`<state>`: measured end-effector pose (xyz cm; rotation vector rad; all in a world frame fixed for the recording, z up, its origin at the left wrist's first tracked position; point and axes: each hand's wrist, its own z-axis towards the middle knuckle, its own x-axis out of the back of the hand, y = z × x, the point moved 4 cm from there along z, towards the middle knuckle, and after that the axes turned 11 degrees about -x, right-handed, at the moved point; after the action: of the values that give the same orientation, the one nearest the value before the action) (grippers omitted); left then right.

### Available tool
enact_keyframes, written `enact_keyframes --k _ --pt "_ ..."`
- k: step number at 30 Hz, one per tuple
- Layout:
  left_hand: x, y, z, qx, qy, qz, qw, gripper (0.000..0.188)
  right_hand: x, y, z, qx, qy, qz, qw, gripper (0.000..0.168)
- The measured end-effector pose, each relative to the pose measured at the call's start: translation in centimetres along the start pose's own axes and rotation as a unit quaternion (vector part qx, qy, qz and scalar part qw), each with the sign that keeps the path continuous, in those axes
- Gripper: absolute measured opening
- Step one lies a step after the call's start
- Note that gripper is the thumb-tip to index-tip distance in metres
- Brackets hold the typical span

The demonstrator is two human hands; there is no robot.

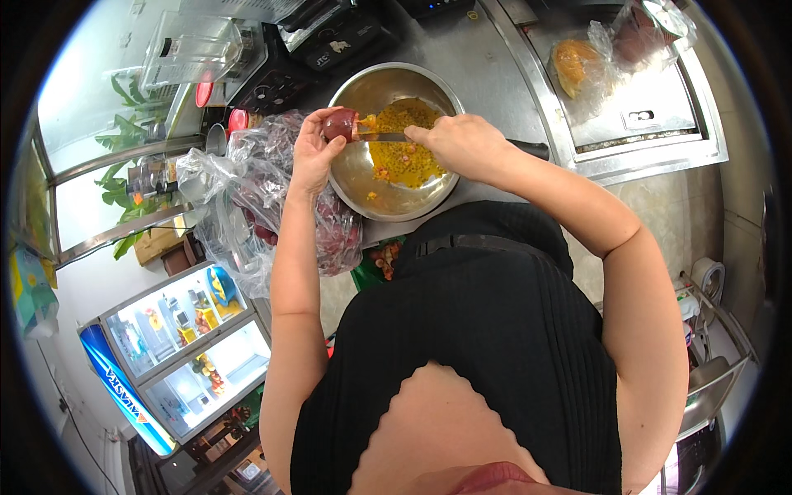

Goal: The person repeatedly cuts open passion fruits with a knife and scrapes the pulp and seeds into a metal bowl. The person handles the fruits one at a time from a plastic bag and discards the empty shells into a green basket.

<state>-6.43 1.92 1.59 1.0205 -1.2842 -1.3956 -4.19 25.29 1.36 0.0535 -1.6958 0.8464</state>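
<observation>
My left hand (pixel 314 151) holds a dark red passion fruit (pixel 340 125) over the left side of a stainless steel bowl (pixel 365 207). The fruit's cut side faces right, with orange pulp at its opening. In my right hand (pixel 461 145) is a knife (pixel 388 137) with a black handle; its blade reaches left across the bowl to the fruit. Yellow passion fruit pulp (pixel 405 167) with dark seeds lies in the bowl, along with a few pinkish bits. How far the blade tip enters the fruit is hidden.
A clear plastic bag of dark red fruit (pixel 334 238) stands against the bowl's left side. Black appliances (pixel 334 46) and a clear blender jug (pixel 192 49) are behind it. Bagged bread (pixel 572 65) lies on the right-hand metal surface. Below the counter edge, a green bag (pixel 366 272) holds peels.
</observation>
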Motion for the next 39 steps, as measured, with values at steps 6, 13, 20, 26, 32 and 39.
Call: enact_keyframes --k 6,13,20,26,32,39 --pt "0.3 -0.1 -0.3 0.064 0.001 0.020 0.998 0.052 0.6 0.8 -0.1 -0.005 0.122 -0.066 0.990 0.042" --pt "0.3 0.0 -0.3 0.058 -0.030 0.067 0.996 0.051 0.9 1.0 -0.5 0.008 0.056 -0.079 0.995 0.038" --pt "0.1 -0.4 0.0 0.057 -0.014 0.038 0.998 0.039 1.1 0.7 0.3 -0.005 0.052 -0.025 0.998 0.032" --pt "-0.2 -0.3 0.6 0.040 -0.035 0.020 0.998 0.037 -0.4 -0.3 0.9 -0.002 0.035 0.031 0.999 0.015" --pt "0.3 -0.5 0.6 0.026 -0.012 0.007 1.000 0.038 -0.3 0.0 0.5 0.022 0.019 0.020 0.999 0.021" --pt "0.9 -0.8 0.5 0.052 -0.013 0.006 0.999 0.039 0.7 0.8 1.1 -0.031 0.034 -0.003 0.999 0.040"
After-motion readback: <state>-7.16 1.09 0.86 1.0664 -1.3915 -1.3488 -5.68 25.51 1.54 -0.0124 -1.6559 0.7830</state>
